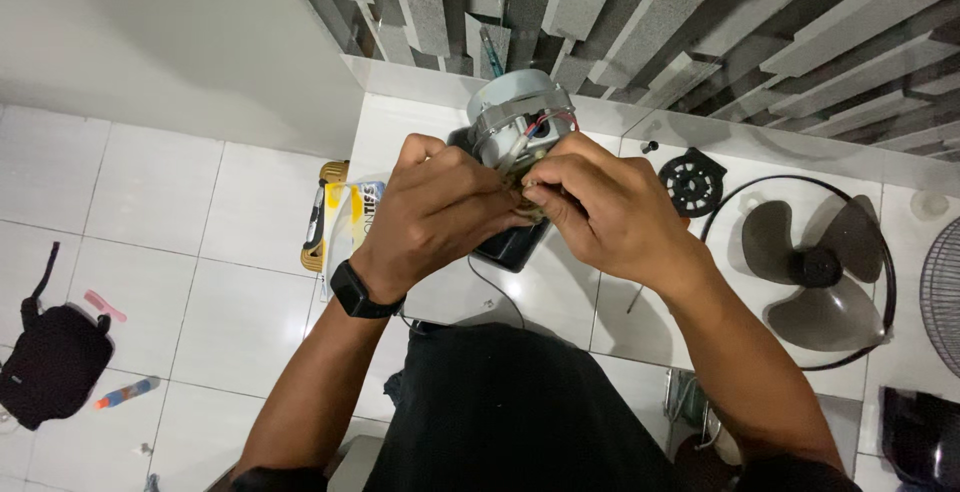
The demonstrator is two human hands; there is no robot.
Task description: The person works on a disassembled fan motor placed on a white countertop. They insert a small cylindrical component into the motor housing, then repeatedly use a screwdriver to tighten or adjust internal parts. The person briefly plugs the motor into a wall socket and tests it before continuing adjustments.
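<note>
Near the top centre of the frame, a grey metal fan motor [512,117] with red wiring sits over a dark base. The left hand [440,217] wraps around its lower part, fingers closed on it. The right hand [600,212] pinches fingertips together at its front, with a fan blade [815,267] lying at right.

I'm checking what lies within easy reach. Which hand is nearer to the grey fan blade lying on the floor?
Right. The right hand works at the fan motor, just left of the fan blade; the left hand sits farther away, beyond the right.
</note>
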